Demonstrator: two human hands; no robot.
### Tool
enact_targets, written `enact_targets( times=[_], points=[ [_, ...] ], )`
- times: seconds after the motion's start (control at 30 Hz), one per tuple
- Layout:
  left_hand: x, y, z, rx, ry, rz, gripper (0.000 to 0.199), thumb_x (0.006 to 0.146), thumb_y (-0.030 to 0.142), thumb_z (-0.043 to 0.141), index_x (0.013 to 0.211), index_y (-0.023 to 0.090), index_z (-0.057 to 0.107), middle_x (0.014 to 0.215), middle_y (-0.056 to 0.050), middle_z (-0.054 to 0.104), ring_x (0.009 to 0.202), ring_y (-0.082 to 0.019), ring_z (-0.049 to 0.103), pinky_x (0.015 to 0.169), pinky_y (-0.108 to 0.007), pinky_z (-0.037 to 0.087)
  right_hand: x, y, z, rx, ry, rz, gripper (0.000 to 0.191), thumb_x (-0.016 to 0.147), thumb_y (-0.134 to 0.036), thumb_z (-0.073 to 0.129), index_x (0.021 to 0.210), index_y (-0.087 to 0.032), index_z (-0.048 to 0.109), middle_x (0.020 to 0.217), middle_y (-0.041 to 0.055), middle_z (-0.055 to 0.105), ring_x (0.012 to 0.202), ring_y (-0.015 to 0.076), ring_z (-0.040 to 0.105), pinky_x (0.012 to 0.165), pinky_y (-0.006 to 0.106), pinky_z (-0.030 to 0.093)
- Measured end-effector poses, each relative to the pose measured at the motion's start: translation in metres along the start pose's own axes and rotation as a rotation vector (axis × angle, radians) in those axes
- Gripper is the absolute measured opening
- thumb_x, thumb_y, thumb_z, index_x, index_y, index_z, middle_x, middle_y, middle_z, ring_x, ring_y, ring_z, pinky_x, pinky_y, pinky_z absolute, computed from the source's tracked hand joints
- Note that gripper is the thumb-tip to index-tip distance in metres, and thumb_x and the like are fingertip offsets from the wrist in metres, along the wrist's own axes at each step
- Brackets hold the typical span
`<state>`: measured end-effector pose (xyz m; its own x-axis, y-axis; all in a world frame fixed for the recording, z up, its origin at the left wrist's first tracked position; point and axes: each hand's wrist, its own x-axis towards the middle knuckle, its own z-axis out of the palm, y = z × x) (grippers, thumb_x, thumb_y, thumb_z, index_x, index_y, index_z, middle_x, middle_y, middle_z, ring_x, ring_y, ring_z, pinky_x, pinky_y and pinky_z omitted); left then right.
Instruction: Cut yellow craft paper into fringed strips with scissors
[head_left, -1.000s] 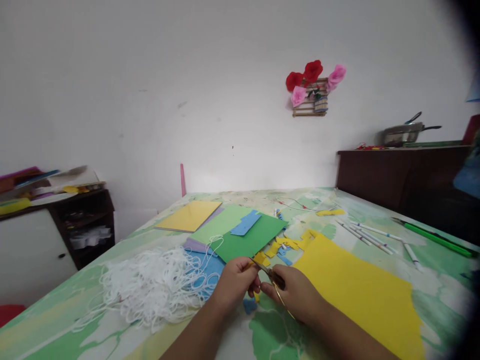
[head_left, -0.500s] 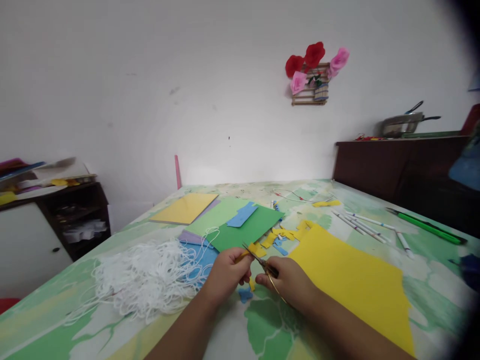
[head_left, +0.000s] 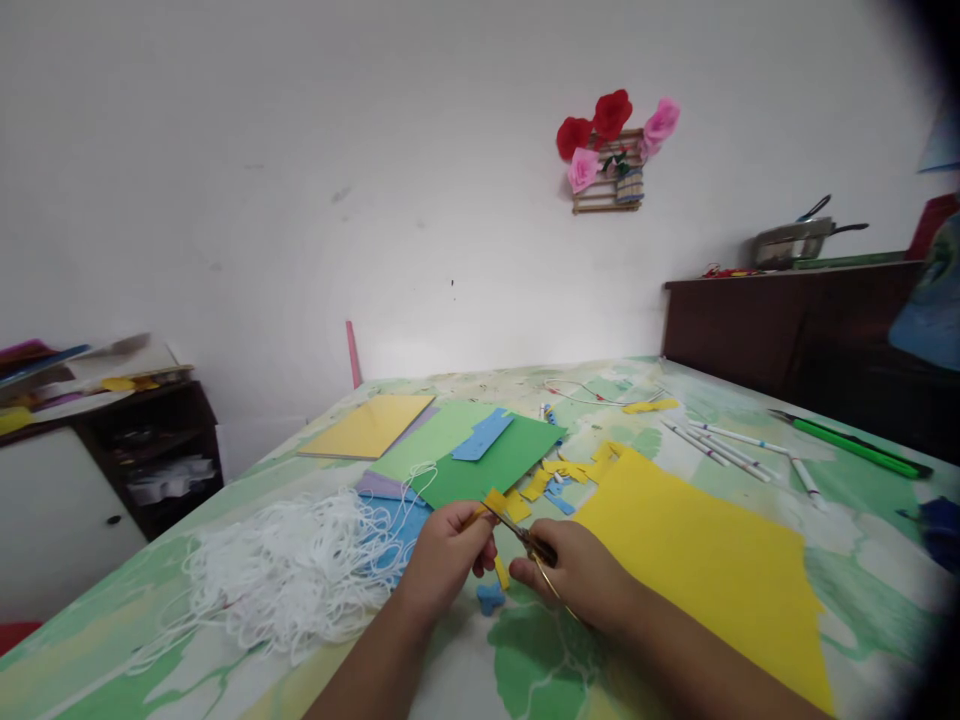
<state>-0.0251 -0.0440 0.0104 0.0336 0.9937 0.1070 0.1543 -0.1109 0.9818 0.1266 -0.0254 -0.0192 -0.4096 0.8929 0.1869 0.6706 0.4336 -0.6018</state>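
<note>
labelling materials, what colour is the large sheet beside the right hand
Yellow sheet, clearest in the head view.

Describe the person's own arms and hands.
The left forearm and right forearm are bare as far as they show, with no sleeve in view. The left hand and right hand are ungloved, and no watch or bracelet shows. Fine details are too small to tell.
</note>
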Motion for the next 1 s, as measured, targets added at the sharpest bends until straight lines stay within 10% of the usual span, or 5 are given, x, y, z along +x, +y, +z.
enact_targets(
  times=[1.0],
  points=[
    [0.013,-0.019,0.003,-0.159,0.006,-0.094,0.017,0.066,0.030,0.051,0.062,0.014,0.049,0.050,0.001,0.053,0.042,-0.008,0.048,0.042,-0.021,0.037,0.001,0.012,-0.011,-0.156,0.063,0.052,0.034,0.065,-0.050,0.051,0.058,-0.018,0.045,0.054,-0.0019,0.048,0.048,0.0092,0.036,0.043,0.021,0.018]
  ],
)
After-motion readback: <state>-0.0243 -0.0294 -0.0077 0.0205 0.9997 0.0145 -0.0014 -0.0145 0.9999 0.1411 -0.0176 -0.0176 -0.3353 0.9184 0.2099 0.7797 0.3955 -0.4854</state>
